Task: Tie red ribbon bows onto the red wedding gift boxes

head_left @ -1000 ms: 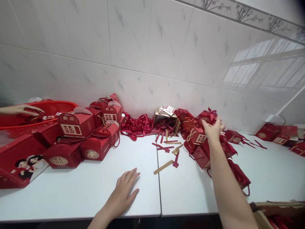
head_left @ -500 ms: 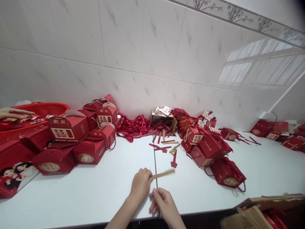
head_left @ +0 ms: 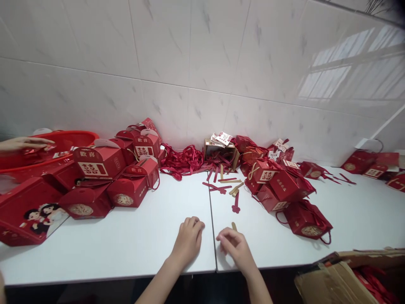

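Near the table's front edge, my left hand (head_left: pixel 190 240) rests on the white table (head_left: pixel 158 253) with its fingers curled together. Its fingertips are hidden, so what they hold, if anything, does not show. Across the table seam is my right hand (head_left: pixel 236 249), its fingers bent inward. From behind its knuckles sticks out the end of a gold strip (head_left: pixel 234 226); the hand covers the rest. Beyond the hands lie a red strip with a flower-shaped end (head_left: pixel 236 208) and several loose red and gold strips (head_left: pixel 218 188).
Red gift boxes (head_left: pixel 125 192) are stacked at left, more red boxes (head_left: pixel 289 185) at right. At the wall are red ribbons (head_left: pixel 185 158) and an open small box (head_left: pixel 236 160). Another person's hand (head_left: pixel 27 143) is over a red basin (head_left: pixel 80 136). A cardboard carton (head_left: pixel 332 280) stands front right.
The gold strip no longer extends from my left hand; its end now shows behind my right hand. My right hand has moved right, away from the left. The view has shifted slightly.
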Motion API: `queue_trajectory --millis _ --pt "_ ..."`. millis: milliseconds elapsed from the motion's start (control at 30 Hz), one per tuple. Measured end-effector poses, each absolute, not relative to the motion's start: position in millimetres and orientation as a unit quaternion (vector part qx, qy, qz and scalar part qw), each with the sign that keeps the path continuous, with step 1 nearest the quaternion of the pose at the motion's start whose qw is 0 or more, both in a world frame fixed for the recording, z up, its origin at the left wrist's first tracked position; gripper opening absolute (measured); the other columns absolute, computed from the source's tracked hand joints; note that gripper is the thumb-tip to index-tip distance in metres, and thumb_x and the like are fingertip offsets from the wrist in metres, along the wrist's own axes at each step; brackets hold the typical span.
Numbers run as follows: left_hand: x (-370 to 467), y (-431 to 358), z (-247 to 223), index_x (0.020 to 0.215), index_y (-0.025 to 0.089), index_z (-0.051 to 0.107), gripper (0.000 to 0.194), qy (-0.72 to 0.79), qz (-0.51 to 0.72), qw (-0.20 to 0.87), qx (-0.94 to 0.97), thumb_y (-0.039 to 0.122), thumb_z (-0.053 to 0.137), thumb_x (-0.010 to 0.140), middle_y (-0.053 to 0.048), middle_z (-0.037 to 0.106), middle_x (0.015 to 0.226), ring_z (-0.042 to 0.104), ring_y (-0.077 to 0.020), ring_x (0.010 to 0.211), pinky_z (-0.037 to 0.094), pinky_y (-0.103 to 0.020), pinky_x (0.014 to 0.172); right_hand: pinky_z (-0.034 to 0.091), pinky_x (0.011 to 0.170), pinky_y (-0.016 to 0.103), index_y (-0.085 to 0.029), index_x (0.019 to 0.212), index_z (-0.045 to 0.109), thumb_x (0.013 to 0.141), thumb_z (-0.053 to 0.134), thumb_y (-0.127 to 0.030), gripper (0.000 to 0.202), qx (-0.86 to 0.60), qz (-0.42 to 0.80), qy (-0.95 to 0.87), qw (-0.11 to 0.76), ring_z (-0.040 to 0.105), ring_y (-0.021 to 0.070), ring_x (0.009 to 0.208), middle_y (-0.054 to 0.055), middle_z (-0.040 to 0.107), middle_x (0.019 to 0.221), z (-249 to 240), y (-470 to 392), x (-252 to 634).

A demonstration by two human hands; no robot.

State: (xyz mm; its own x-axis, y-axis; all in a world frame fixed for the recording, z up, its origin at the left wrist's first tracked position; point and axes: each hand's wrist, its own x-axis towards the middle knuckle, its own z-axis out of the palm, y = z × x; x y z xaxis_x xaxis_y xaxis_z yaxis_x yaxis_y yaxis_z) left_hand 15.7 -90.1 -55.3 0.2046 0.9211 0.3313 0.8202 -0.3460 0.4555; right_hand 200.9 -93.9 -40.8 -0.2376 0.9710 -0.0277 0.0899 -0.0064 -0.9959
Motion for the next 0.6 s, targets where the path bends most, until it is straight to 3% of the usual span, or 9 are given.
queue_trajectory --millis 100,233,367,600 --pt "15 -91 -53 0.089 0.021 0.056 0.023 0.561 0.288 0.107 0.768 0.009 0.037 0.088 -0.005 0.055 0.095 0.050 -0.0218 0.089 0.042 -0.038 0.077 0.047 0.064 0.036 -0.024 0.087 0.059 0.075 0.058 -0.048 0.027 -0.557 0.391 -0.599 0.422 0.056 0.0219 0.068 0.006 0.057 0.086 -38 -94 231" --pt "15 -91 -51 0.089 0.022 0.057 0.023 0.562 0.297 0.119 0.762 0.010 0.037 0.087 -0.006 0.055 0.095 0.050 -0.0223 0.089 0.042 -0.039 0.078 0.046 0.066 0.034 -0.021 0.083 0.056 0.067 0.064 -0.032 0.021 -0.679 0.210 -0.634 0.305 0.058 0.0226 0.072 0.007 0.057 0.085 -53 -90 263" --pt "15 -91 -51 0.088 0.022 0.058 0.022 0.562 0.303 0.120 0.761 0.011 0.038 0.087 -0.006 0.056 0.095 0.050 -0.0220 0.089 0.042 -0.039 0.077 0.043 0.063 0.028 -0.021 0.069 0.055 0.071 0.056 -0.021 0.002 -0.644 0.253 -0.696 0.195 0.059 0.0189 0.068 0.003 0.060 0.072 -58 -88 268" --pt "14 -93 -52 0.089 0.022 0.057 0.022 0.556 0.301 0.121 0.766 0.011 0.037 0.088 -0.006 0.055 0.094 0.049 -0.0223 0.088 0.042 -0.039 0.076 0.036 0.057 0.024 -0.019 0.066 0.060 0.063 0.054 -0.008 0.013 -0.569 0.290 -0.766 0.078 0.056 0.0152 0.066 0.002 0.064 0.074 -30 -81 240"
